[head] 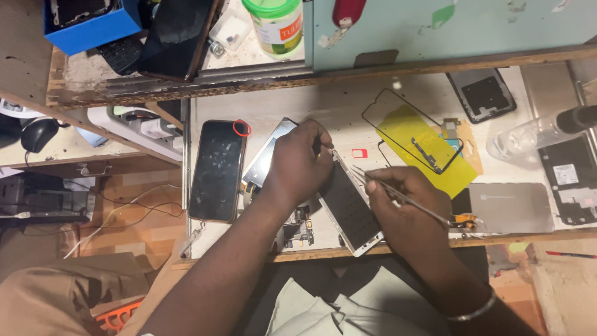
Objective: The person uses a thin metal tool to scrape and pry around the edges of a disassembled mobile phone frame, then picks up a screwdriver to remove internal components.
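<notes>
The opened phone (348, 208) lies tilted near the front edge of the workbench (348, 102), its white frame toward the person and its dark inner face up. It looks light, thin and stiff, but likely fragile: a bare panel of this kind could crack if flexed or pressed in the middle, and its smooth face may be slippery, so the long side edges and corners seem the safest places to hold it. The left hand (298, 162) comes down on its upper end, fingers curled together over that corner, pressing or pinching it; whether the fingertips actually clamp the edge cannot be told, as the hand hides them. The right hand (404, 208) rests over the phone's right edge, its fingers closed on slim metal tweezers (388, 190) whose points reach toward the upper part of the phone near the left fingertips.

Just left of the work lies a dark phone (217, 171) face up, its glass scuffed. Under the left forearm a small circuit board (297, 227) shows. Further right sit a yellow sheet (426, 149) with a thin black frame on it, a grey plate (510, 208), and a clear bottle (528, 134) lying on its side. On the shelf above stands a green-lidded jar (275, 25)
</notes>
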